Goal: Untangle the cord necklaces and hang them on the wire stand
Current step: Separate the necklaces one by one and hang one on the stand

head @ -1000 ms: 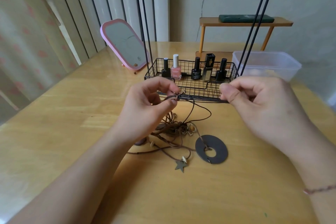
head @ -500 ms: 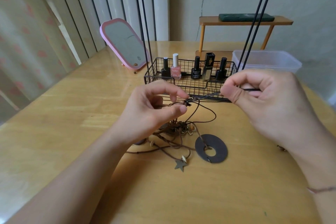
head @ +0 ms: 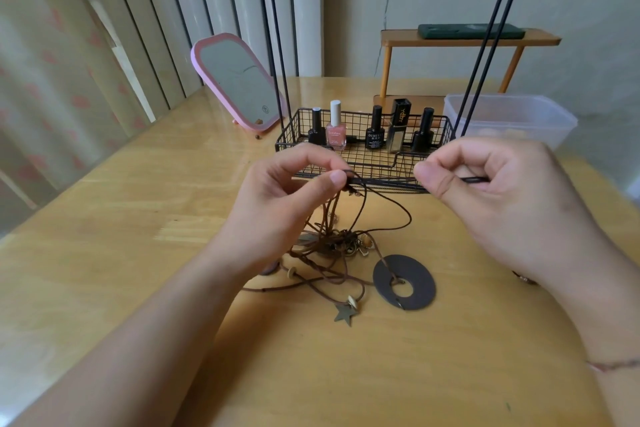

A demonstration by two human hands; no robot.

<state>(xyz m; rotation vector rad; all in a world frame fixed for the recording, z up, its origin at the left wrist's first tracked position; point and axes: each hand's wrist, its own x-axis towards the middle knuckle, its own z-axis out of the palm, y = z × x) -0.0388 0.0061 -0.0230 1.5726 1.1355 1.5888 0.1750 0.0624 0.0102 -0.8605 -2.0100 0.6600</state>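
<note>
Cords (head: 346, 246) w/ both hands pinching 1 strand: left hand (head: 291, 198) at 9, right hand (head: 491, 198) at 3. Risk: hard pull tightens knot.

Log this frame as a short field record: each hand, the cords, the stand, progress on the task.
left hand: pinches a dark cord near a knot
right hand: pinches the same cord's other stretch, held taut between the hands
cord necklaces: tangled heap on the table, with a dark ring pendant and star charm
wire stand: basket holds nail polish bottles
progress: no cords on the visible hooks
</note>
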